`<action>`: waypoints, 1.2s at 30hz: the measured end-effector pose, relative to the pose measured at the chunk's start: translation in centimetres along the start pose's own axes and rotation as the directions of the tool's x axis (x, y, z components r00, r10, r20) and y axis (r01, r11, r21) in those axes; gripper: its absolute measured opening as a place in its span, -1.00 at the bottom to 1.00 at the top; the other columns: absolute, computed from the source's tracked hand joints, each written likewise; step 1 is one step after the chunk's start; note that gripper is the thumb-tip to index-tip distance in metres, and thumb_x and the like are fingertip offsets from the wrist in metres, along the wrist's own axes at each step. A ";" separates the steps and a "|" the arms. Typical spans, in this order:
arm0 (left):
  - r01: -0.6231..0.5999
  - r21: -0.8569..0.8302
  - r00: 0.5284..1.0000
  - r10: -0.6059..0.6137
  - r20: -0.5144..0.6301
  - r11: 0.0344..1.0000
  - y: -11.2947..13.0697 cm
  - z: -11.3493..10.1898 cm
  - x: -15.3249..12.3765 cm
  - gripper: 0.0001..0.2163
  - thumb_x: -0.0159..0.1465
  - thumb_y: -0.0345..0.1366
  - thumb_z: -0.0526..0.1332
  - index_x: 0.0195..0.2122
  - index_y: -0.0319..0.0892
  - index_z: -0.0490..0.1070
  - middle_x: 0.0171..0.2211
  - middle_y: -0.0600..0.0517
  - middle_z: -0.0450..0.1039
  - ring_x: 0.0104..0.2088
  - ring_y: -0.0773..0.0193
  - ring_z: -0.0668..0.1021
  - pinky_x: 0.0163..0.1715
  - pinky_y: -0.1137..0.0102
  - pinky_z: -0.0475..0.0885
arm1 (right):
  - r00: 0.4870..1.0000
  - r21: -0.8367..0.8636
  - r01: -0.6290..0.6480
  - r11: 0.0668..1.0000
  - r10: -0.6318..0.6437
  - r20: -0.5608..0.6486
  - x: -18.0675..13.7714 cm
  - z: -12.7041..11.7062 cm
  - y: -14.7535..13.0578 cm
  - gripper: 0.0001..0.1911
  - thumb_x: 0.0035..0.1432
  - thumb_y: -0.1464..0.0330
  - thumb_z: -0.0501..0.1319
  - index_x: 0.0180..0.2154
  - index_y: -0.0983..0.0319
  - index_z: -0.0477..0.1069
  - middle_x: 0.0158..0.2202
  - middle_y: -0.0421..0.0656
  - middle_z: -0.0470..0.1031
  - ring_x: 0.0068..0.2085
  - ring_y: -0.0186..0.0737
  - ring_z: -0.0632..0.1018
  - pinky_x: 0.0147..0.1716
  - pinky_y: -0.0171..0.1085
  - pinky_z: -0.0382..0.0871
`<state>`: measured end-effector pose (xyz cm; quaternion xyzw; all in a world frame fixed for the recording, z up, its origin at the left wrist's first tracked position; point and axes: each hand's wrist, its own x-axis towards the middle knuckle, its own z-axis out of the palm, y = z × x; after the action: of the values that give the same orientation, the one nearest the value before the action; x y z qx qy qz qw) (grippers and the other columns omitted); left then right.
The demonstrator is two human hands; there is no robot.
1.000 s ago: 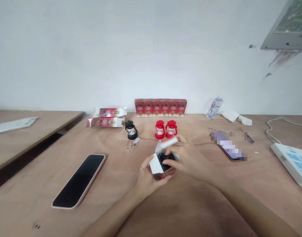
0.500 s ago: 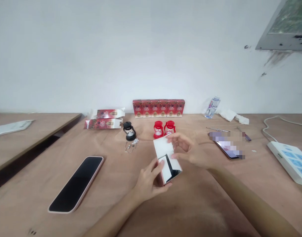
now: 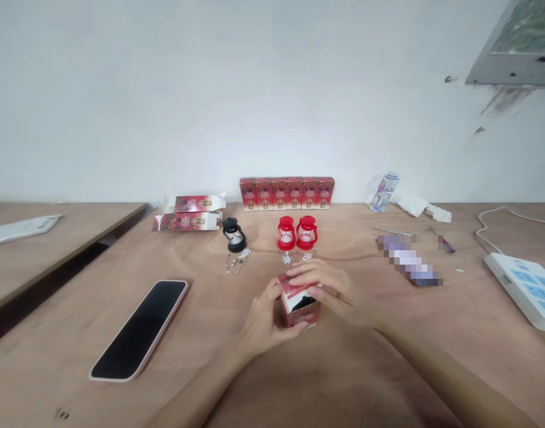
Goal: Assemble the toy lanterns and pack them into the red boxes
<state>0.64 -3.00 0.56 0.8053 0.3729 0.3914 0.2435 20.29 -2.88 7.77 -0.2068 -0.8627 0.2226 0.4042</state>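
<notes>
A small red carton (image 3: 299,303) stands on the wooden table (image 3: 379,368) in front of me, its top flap folded nearly down with something dark showing inside. My left hand (image 3: 264,318) grips the carton's left side. My right hand (image 3: 329,285) lies over the top flap, fingers curled on it. Just behind stand two red toy lanterns (image 3: 296,233) and, to their left, a black toy lantern (image 3: 233,234) with small metal parts (image 3: 236,261) beside it.
A row of several red cartons (image 3: 286,193) lines the wall, two flattened cartons (image 3: 189,213) to their left. A phone (image 3: 141,328) lies face up at the left, a blurred object (image 3: 410,261) and a power strip (image 3: 524,290) at the right. A water bottle (image 3: 385,191) is at the back.
The carton was open with its white flaps up; my right hand has folded the top flap down over it and now rests on it. My left hand keeps its grip.
</notes>
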 end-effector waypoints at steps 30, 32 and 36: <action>-0.142 0.497 0.946 -0.030 0.323 0.856 -0.9 1.3 0.4 -0.60 0.24 -0.24 0.08 0.09 -0.22 0.22 0.19 -0.20 0.16 0.20 -0.04 0.21 0.11 0.01 0.22 | 0.480 -0.017 -0.591 0.806 0.335 -0.811 -4.3 -12.4 11.7 -0.23 -0.24 0.26 0.40 0.06 0.15 0.21 0.00 -0.03 0.35 -0.11 -0.06 0.49 -0.11 -0.02 0.42; -0.163 0.518 0.946 -0.016 0.323 0.840 -1.0 1.5 0.4 -0.60 0.23 -0.25 0.08 0.09 -0.22 0.22 0.18 -0.21 0.17 0.20 -0.04 0.22 0.11 0.01 0.23 | 0.517 -0.030 -0.590 0.807 0.349 -0.782 -3.9 -13.9 14.1 -0.30 -0.23 0.26 0.38 0.02 0.14 0.24 0.01 -0.06 0.35 -0.10 -0.06 0.48 -0.10 -0.02 0.40; -0.170 0.530 0.944 -0.016 0.328 0.831 -1.1 1.5 0.4 -0.59 0.23 -0.26 0.08 0.11 -0.21 0.21 0.18 -0.21 0.16 0.20 -0.04 0.21 0.10 0.00 0.23 | 0.577 -0.093 -0.585 0.806 0.333 -0.746 -2.6 -15.5 18.8 -0.45 -0.20 0.31 0.32 -0.08 0.15 0.30 -0.05 -0.09 0.39 -0.07 -0.05 0.44 -0.02 0.01 0.32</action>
<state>1.59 -2.23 -0.90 0.9079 0.3922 0.1415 0.0420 37.40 14.43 4.74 -0.5589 -0.5827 0.0784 0.5847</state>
